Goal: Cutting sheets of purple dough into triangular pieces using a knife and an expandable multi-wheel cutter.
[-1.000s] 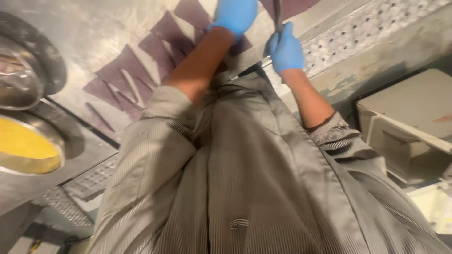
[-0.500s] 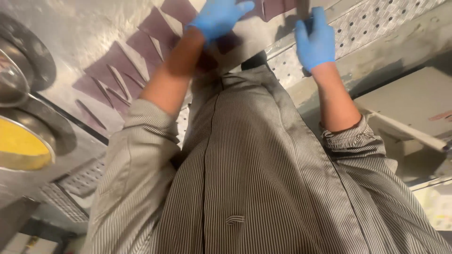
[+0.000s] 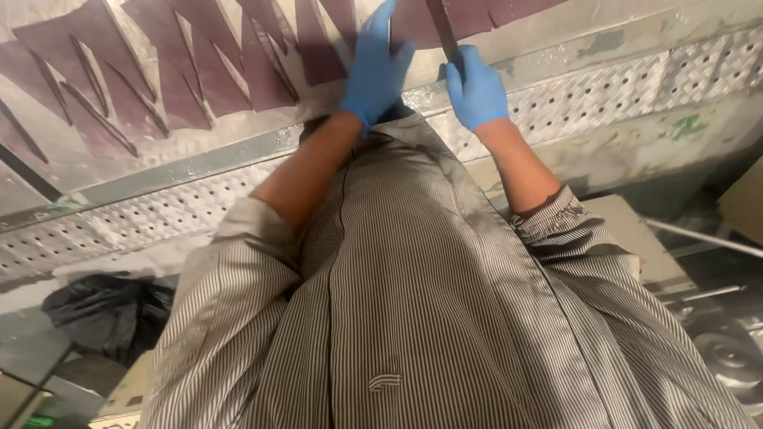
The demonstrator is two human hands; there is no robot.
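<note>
Bright blue gloves on both the left hand [image 3: 373,71] and the right hand [image 3: 475,89], over dull maroon cut strips [image 3: 199,63] on a pale grey steel table [image 3: 119,171]. The shirt [image 3: 429,318] shows fine grey-and-cream pinstripes, and the perforated edge strip [image 3: 604,91] is silver dotted with small holes. Down left lies a black bag [image 3: 107,310].

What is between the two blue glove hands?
In the head view, only a narrow stretch of grey metal worktop shows between the left hand and right hand, which grips a dark knife.
</note>
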